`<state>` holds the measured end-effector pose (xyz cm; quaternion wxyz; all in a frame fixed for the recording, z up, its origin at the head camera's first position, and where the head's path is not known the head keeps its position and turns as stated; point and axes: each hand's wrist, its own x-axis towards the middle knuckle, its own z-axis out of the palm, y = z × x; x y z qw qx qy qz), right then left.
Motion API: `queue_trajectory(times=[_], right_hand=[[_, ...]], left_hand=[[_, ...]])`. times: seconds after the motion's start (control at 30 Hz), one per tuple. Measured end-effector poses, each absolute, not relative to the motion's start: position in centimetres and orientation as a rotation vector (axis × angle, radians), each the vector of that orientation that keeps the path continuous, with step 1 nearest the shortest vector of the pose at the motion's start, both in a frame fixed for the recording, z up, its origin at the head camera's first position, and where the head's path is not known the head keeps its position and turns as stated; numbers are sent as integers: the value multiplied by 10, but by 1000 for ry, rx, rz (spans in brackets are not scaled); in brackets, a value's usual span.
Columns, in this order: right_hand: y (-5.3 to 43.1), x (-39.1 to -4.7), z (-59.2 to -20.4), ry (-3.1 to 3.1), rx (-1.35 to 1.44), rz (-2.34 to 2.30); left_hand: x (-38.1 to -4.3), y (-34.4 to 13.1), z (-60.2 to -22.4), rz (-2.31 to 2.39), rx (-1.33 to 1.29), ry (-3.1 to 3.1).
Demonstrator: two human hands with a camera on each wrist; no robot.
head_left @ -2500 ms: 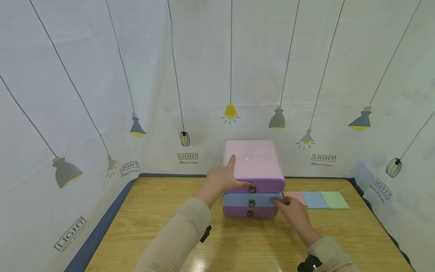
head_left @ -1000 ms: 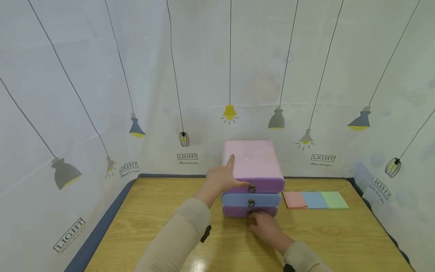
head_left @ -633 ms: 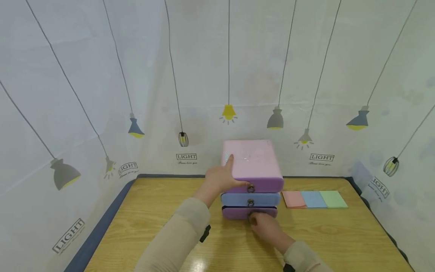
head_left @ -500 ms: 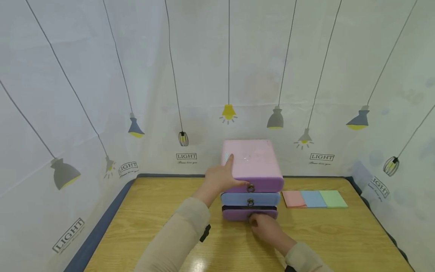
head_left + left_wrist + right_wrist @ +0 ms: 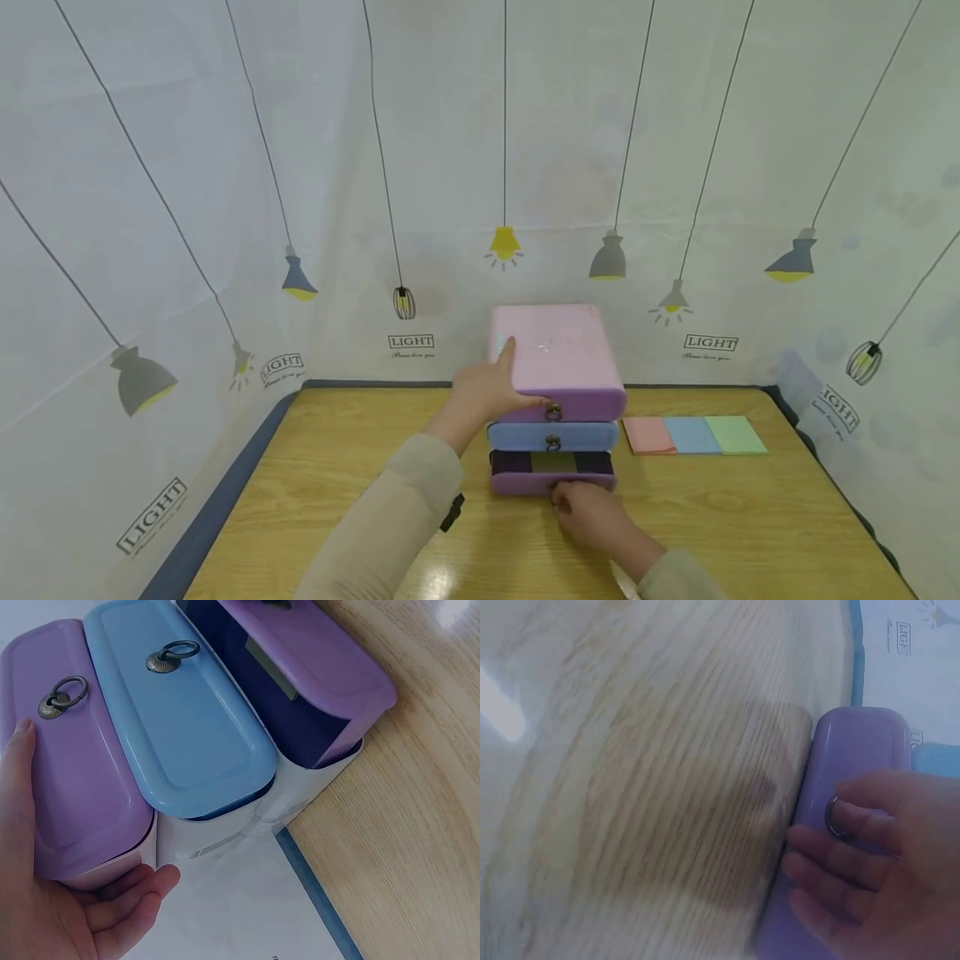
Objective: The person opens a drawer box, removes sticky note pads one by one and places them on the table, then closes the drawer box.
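A small chest of drawers with a pink top [image 5: 558, 346] stands at the back of the table. Its upper drawer [image 5: 592, 406] is purple and its middle drawer [image 5: 588, 437] blue, both pushed in. My left hand [image 5: 483, 392] rests on the chest's upper left corner, thumb laid across the purple front, other fingers extended or loosely bent beside it. Down at the purple bottom drawer [image 5: 517, 483], pulled partway out, my right hand [image 5: 592, 512] pinches the metal ring pull [image 5: 831, 817]. Inside this dark drawer lies a flat olive-green piece [image 5: 270, 667].
Right of the chest, pink, blue and green paper pads [image 5: 693, 435] lie side by side on the wooden table [image 5: 337, 467]. Behind rises a white sheet [image 5: 442, 167] printed with hanging lamps, its dark blue border [image 5: 390, 384] along the table's back edge.
My right hand has gone from the blue drawer's right end down to the bottom drawer's ring and drawn that drawer forward, exposing its inside. My left hand has stayed in place.
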<state>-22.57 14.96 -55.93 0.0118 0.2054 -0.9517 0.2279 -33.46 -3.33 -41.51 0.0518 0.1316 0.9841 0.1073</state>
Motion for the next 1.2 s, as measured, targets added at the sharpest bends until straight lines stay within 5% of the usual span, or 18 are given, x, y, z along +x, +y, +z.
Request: queue_trajectory(times=[1.2], right_hand=[[166, -191, -548, -3027, 1117, 834]], left_hand=[[-329, -32, -411, 299, 395, 3000]])
